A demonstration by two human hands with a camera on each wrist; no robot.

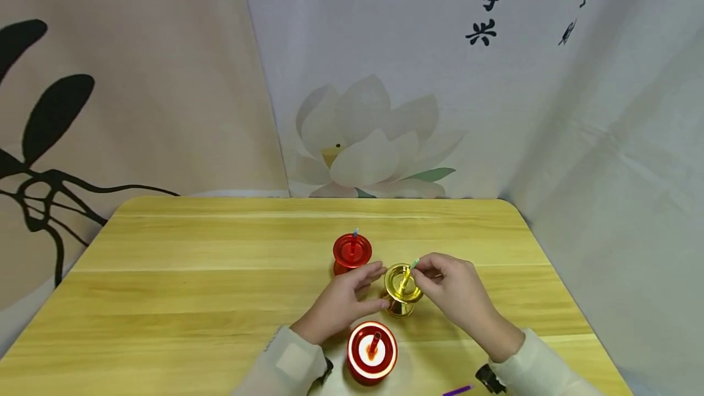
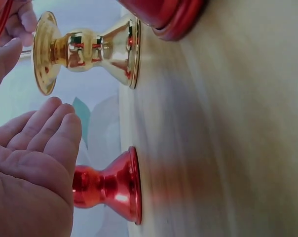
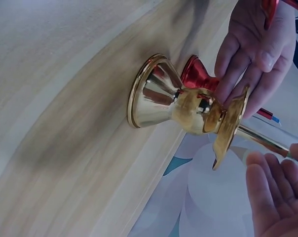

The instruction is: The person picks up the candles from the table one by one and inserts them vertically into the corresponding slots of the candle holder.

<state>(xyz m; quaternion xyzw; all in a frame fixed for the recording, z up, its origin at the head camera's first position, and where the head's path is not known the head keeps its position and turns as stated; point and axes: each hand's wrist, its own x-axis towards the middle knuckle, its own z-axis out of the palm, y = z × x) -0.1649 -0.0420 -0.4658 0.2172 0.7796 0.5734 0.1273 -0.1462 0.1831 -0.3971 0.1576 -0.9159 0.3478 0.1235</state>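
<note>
A shiny gold candlestick (image 1: 400, 308) stands upright on the table. A thin green candle (image 1: 415, 263) shows at the top of its narrow gold tube (image 3: 263, 139). My right hand (image 1: 461, 293) pinches this candle between thumb and fingertips; how deep it sits in the tube is hidden. On the other side of the gold candlestick, my left hand (image 1: 348, 299) is held with fingers extended and thumb apart. In the left wrist view its palm (image 2: 33, 173) is bare. Behind the left fingers is a red candlestick (image 1: 352, 250) with a blue candle (image 1: 355, 232) in its tube.
Nearest me stands another red candlestick (image 1: 371, 376) with a bare tube and a bright glare on its dish. A purple candle (image 1: 458, 390) lies at the lower edge of the head view. The wooden table (image 1: 192, 298) meets a printed cloth backdrop (image 1: 385, 29).
</note>
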